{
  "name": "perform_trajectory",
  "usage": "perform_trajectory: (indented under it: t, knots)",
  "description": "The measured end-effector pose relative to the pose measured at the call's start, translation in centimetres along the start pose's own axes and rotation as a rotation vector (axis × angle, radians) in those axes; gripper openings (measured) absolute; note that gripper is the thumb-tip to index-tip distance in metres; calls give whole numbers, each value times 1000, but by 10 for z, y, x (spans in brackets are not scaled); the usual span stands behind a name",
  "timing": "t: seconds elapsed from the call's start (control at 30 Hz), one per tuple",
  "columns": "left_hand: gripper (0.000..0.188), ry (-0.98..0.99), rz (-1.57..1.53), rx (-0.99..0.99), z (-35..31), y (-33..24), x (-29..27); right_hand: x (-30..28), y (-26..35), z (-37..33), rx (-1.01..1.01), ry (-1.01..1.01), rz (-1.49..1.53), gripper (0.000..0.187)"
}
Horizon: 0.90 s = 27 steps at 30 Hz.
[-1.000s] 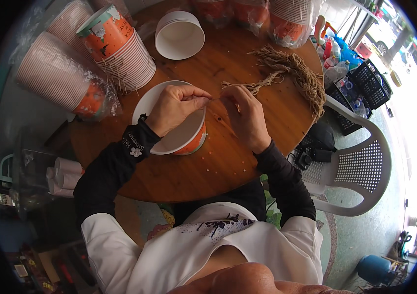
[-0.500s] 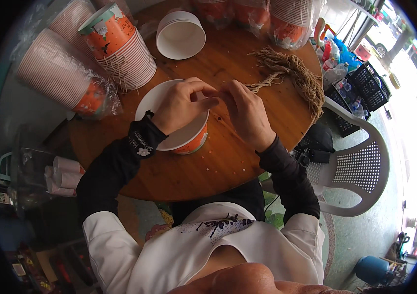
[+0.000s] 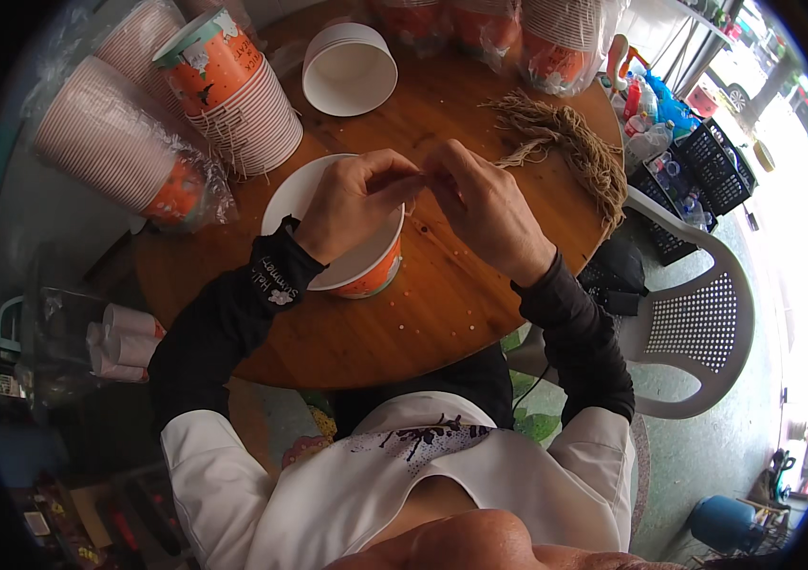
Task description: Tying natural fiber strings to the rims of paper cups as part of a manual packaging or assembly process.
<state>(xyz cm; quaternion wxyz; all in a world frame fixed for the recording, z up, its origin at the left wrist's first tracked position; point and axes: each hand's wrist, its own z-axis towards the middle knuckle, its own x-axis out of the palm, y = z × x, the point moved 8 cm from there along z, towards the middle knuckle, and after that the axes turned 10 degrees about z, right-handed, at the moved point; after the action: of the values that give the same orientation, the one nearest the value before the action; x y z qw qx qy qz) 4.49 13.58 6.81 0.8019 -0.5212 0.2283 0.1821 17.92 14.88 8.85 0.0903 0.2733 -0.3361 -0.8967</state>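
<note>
My left hand (image 3: 352, 204) and my right hand (image 3: 489, 209) meet at their fingertips above the table, both with fingers pinched. Whatever lies between the fingertips is too small and hidden to name. Under my left hand stands a large round paper tub (image 3: 366, 277), white inside with an orange printed outside, its mouth facing up and partly covered by the hand. A bundle of thin tan string (image 3: 570, 152) lies loose on the table, right of and beyond my right hand.
Tall stacks of nested paper tubs (image 3: 250, 114) stand at the left, some in clear plastic (image 3: 105, 133). White tubs (image 3: 352, 76) sit at the back of the round wooden table (image 3: 423, 328). A grey plastic chair (image 3: 694, 323) and black crates (image 3: 717, 171) are at the right.
My right hand has turned, and its wrist has shifted right and nearer to me. The fingertips of both hands stay together. The tub and the string bundle look almost unchanged.
</note>
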Motion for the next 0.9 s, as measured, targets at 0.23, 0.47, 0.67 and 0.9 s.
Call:
perform_trajectory:
  t: [0.23,0.47,0.67,0.9]
  knots:
    - [9,-97,359,203,-6,-19,-9,0,1,-2,-7,22,-112,17]
    - [15,-122,920,454,-16,-50,14,4,16,-10,-215,137,-342,30]
    - [11,-61,902,344,-17,-40,11,-24,21,-2,-329,50,-572,29]
    - [10,19,1037,240,-26,-33,20,-53,27,-5,-312,23,-640,26]
